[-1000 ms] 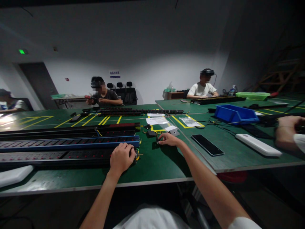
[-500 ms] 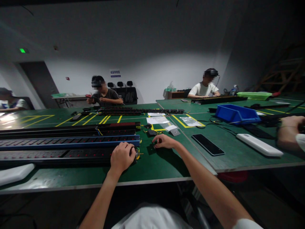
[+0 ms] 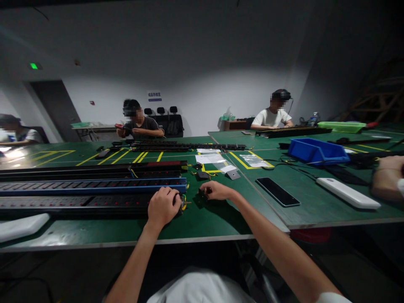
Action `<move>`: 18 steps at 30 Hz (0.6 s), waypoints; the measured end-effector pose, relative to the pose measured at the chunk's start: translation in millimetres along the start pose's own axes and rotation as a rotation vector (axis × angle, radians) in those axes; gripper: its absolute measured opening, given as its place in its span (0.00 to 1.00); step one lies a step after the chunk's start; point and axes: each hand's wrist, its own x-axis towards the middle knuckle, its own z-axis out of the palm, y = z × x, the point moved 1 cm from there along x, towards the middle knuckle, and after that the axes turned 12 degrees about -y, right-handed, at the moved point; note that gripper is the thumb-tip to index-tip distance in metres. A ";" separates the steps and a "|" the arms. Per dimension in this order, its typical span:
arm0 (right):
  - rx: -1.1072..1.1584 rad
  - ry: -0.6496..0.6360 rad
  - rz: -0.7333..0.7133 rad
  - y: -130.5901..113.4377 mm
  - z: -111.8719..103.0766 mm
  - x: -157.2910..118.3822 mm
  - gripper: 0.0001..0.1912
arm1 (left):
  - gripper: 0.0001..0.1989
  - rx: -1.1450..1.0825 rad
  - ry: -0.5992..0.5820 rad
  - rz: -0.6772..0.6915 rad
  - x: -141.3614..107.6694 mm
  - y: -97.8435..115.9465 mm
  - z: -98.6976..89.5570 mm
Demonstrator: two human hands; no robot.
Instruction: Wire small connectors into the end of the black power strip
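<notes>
A long black power strip (image 3: 116, 204) with red-marked sockets lies along the green table. My left hand (image 3: 164, 206) is wrapped over its right end, where yellow-green wires (image 3: 184, 203) stick out. Just to the right, my right hand (image 3: 216, 190) is pinched on a small dark part (image 3: 202, 193), low over the table; its exact shape is hard to make out. Behind the black strip runs a blue-edged power strip (image 3: 94, 184). Small black brackets (image 3: 202, 175) and a grey metal plate (image 3: 232, 174) lie beyond my right hand.
A phone (image 3: 277, 192), a white power bank (image 3: 347, 192) with a cable and a blue bin (image 3: 318, 150) are on the right. Another person's hand (image 3: 389, 174) is at the right edge. Papers (image 3: 211, 158) lie ahead. Co-workers sit across the table. A white object (image 3: 23, 227) lies near left.
My right hand has turned slightly at the fingers, and the small dark part in them shows more clearly. My left hand stays on the black strip's end. The view has shifted a little.
</notes>
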 end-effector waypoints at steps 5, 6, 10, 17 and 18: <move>0.017 0.021 -0.011 -5.3 10.5 8.1 0.18 | 0.13 0.007 0.001 -0.005 0.4 0.3 -0.2; 0.024 0.027 -0.013 -5.5 12.5 9.8 0.18 | 0.13 0.005 0.001 -0.006 0.5 0.4 -0.3; 0.037 0.045 -0.030 -5.5 19.7 15.4 0.15 | 0.13 0.004 -0.005 -0.006 0.7 0.3 -0.7; 0.016 0.059 -0.046 -7.9 24.3 18.1 0.13 | 0.13 -0.007 0.001 -0.001 0.2 -0.3 -0.3; 0.017 0.060 -0.050 -8.3 24.1 17.9 0.13 | 0.13 -0.009 0.004 -0.002 0.1 -0.3 -0.1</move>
